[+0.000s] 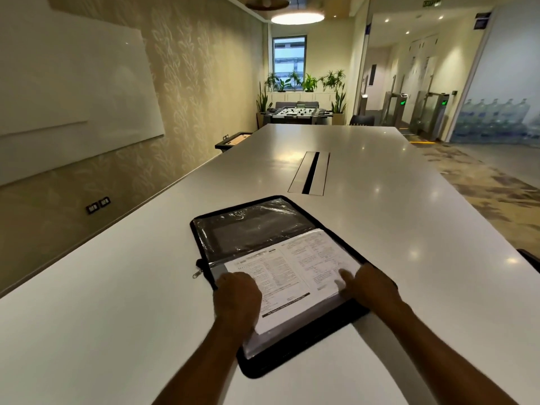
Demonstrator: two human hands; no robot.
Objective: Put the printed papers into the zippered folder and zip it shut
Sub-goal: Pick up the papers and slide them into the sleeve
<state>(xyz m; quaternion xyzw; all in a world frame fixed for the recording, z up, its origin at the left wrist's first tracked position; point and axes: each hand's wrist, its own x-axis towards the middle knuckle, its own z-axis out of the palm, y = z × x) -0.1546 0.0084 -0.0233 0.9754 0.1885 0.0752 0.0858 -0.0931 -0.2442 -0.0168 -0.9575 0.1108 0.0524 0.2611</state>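
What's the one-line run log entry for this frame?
folder: open flat on table | papers: on near half | left hand, right hand: pressing papers | zipper pull: unzipped

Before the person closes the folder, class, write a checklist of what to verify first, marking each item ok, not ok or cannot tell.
1. Zippered folder lies open flat on the table: ok.
2. Printed papers rest on the near half: ok.
3. Papers sit square inside the edges: cannot tell, hands cover the near corners.
4. Left hand and right hand press on the papers: ok.
5. Zipper pull is free at the left of the spine: ok.
6. Far half's plastic sleeve lies flat: not ok, it is crinkled.
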